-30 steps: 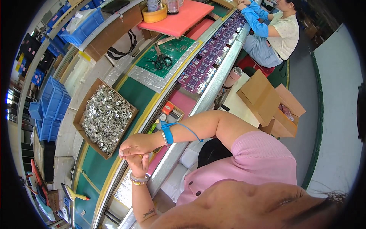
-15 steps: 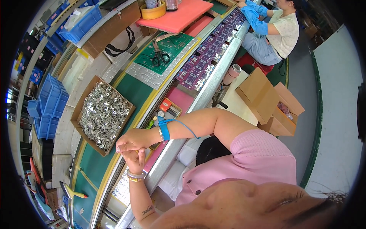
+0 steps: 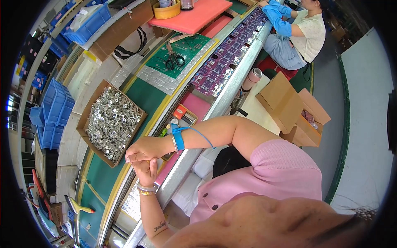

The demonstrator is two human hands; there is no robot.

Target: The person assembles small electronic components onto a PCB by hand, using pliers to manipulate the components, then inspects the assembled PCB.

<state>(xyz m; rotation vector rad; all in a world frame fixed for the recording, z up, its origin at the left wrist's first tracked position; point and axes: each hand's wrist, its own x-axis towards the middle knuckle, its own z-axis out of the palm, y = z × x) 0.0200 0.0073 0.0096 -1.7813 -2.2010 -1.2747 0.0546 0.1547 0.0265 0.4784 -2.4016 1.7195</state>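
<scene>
My right hand [image 3: 144,149], with a blue wrist strap [image 3: 178,139] and its thin cord above the hand, is closed and rests against my left hand [image 3: 144,170]. The left one is closed too, its thumb pointing up beside the right hand, with bracelets [image 3: 147,190] at the wrist. What either hand holds, if anything, is hidden where they meet. Both hover over the near edge of the green conveyor belt [image 3: 101,173]. Just beyond them stands an open cardboard box [image 3: 82,142] of small shiny metal brackets [image 3: 111,124].
Purple circuit boards [image 3: 215,74] line the rail toward a seated co-worker [image 3: 302,37] in blue sleeves. Scissors [image 3: 174,61] lie on a green board [image 3: 192,45]. A small tray [image 3: 191,117] holds odds and ends near my right wrist. Cartons [image 3: 285,103] stand behind; a brush [image 3: 78,206] lies lower left.
</scene>
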